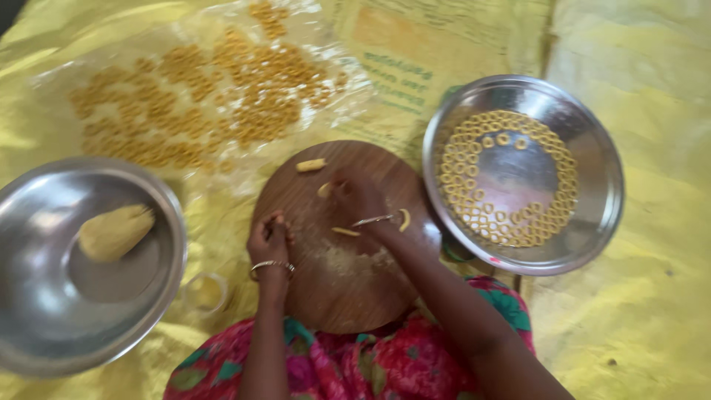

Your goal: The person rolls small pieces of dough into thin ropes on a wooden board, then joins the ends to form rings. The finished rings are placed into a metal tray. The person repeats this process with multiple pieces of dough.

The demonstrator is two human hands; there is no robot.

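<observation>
On the round wooden board (348, 281) I see my right hand (355, 196) pressing flat, fingers together, over a dough piece (324, 190); left hand (269, 238) curled at the board's left edge, grip unclear.

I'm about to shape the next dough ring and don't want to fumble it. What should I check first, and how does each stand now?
1. Dough pieces on the board within reach: ok, one piece lies at the far edge, others near the right hand.
2. Left hand free: cannot tell, it is curled at the board's edge.
3. Room on the plate for more rings: ok, its middle is bare.
4. Dough lump left in the bowl: ok.
5. Sharpness: not ok, the hands are blurred.
</observation>
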